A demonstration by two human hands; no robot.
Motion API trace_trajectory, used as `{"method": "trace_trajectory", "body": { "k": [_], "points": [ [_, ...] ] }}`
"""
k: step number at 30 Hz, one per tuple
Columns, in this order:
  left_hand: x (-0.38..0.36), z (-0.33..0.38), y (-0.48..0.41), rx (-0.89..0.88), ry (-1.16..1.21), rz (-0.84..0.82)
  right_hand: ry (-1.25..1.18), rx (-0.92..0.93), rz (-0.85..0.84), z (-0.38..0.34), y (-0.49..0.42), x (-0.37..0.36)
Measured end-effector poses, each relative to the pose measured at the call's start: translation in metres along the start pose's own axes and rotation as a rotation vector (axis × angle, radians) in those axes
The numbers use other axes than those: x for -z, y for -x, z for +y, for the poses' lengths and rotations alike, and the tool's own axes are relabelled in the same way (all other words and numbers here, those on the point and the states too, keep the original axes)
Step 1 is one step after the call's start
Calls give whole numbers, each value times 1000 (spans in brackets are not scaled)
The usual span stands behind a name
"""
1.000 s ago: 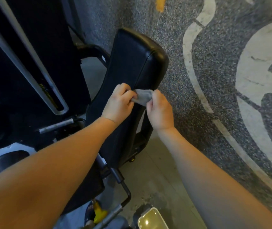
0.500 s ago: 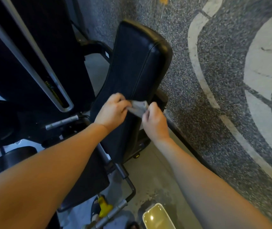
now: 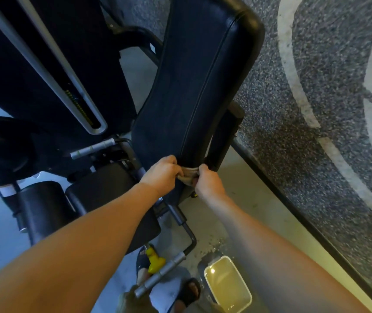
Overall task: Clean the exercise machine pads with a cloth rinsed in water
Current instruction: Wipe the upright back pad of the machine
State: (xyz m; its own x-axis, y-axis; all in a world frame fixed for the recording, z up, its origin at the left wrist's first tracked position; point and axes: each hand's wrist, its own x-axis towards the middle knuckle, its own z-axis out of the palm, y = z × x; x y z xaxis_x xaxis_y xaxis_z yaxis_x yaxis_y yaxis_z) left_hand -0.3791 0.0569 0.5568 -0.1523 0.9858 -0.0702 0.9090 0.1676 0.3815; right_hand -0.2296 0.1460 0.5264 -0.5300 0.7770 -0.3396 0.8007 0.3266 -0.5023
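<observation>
Tall black back pad (image 3: 194, 86), long axis running from lower left up to upper right, top end leaning toward the speckled surface (image 3: 338, 154); glossy, with piped seams along its length. At its bottom edge, small beige-grey cloth (image 3: 188, 175), bunched and drawn crosswise between both hands. Left hand (image 3: 161, 173) curled round one end, right hand (image 3: 209, 181) gripping the other, both against the pad. Below on the floor (image 3: 243, 199), open tub (image 3: 227, 283) of water
</observation>
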Motion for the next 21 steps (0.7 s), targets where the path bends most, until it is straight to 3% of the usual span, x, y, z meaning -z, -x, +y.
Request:
{"method": "trace_trajectory", "body": {
  "k": [2,6,8,13,17,21],
  "points": [
    [14,1,-5,-29,-24,-74,-25,21,33,-1,2,9],
    [45,-5,-22,-170,-28,247,-225,152,464,-15,3,41],
    [45,-10,-24,-185,-72,329,-266,164,531,-22,1,44],
    [-11,-25,-10,-168,-20,358,-188,67,370,-17,1,3],
    [-52,-35,5,-162,-25,284,-32,-56,172,-4,7,-36],
    [-72,-41,23,-55,-165,-103,37,-169,17,2,17,-61]
  ]
}}
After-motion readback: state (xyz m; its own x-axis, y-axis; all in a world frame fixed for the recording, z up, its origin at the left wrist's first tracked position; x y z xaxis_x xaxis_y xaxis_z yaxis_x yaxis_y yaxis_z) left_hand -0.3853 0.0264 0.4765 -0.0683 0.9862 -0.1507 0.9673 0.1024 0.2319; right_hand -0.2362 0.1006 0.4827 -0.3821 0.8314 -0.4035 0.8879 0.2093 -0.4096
